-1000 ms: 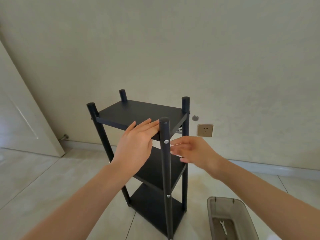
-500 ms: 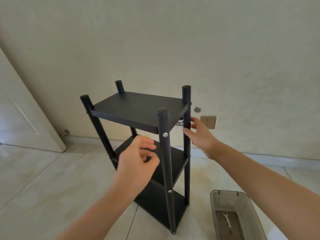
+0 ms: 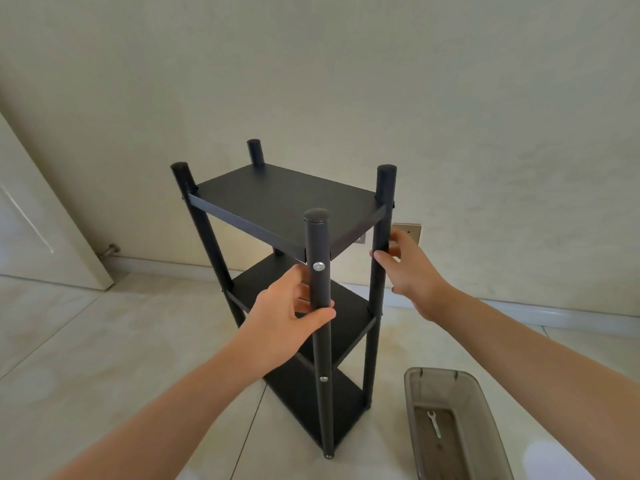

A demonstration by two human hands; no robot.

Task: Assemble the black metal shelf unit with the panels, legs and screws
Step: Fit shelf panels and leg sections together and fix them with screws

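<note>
The black metal shelf unit (image 3: 284,206) stands upright on the tiled floor, three panels fixed between its round legs. Silver screws (image 3: 318,266) show on the near leg. My left hand (image 3: 287,313) grips that near front leg (image 3: 320,341) just below the top panel, thumb across its front. My right hand (image 3: 408,268) holds the right rear leg (image 3: 382,209) at about the same height, fingers curled round it.
A translucent grey plastic bin (image 3: 485,393) lies on the floor at the lower right with a small silver wrench (image 3: 434,424) inside. A wall socket (image 3: 410,232) sits behind my right hand. A white door (image 3: 41,216) leans in at the left, with a doorstop (image 3: 110,250).
My left hand left the top panel, dropped, and closed round the near front leg. My right hand moved from the front leg back to the right rear leg.
</note>
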